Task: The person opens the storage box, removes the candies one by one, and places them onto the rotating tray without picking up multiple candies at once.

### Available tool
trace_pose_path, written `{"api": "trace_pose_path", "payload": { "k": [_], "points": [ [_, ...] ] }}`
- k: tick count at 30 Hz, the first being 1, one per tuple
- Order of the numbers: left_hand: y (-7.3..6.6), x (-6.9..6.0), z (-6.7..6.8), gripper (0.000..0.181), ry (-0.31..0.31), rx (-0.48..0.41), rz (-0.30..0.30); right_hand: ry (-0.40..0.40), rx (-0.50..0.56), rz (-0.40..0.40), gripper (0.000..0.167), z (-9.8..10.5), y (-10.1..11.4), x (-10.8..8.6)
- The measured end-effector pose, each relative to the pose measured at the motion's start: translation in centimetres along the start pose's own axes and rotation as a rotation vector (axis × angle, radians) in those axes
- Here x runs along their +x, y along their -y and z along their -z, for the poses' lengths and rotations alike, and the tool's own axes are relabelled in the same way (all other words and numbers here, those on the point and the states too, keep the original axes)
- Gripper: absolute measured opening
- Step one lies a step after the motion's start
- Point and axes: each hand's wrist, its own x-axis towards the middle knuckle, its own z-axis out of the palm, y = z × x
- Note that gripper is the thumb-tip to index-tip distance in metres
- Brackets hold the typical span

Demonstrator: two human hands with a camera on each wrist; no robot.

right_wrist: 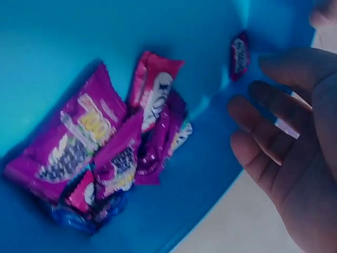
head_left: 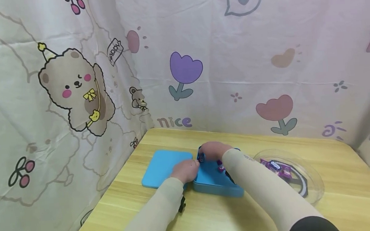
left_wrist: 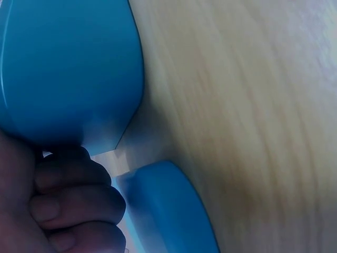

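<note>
A blue box point(head_left: 218, 191) stands on the table with its inside facing up. My left hand point(head_left: 185, 170) is at its left side; in the left wrist view its curled fingers point(left_wrist: 79, 203) lie against the outer wall, and a fingertip shows at the rim in the right wrist view. My right hand point(head_left: 214, 150) reaches over the far left part of the box, fingers parted with nothing between them. Just off its thumb lies a small purple wrapped candy point(right_wrist: 239, 55). Several more purple and pink candy packets point(right_wrist: 116, 145) lie together in the box.
A blue lid point(head_left: 162, 167) lies flat on the wooden table left of the box. On the right, partly behind my right forearm, stands a clear round dish point(head_left: 316, 189) with purple candy packets point(head_left: 277, 168) in it. A printed curtain point(head_left: 219, 103) hangs behind the table.
</note>
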Motion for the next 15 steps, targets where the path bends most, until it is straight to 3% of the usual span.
{"api": "trace_pose_path", "payload": {
  "k": [8, 15],
  "points": [
    [-0.4, -0.1, -0.1, 0.044, 0.003, 0.026, -0.012, 0.015, -0.017, 0.001, 0.027, -1.5, -0.3, 0.5],
    [-0.5, -0.2, 0.2, 0.046, 0.011, 0.015, -0.003, -0.024, -0.034, 0.050, 0.008, -2.3, -1.0, 1.0]
  ]
}}
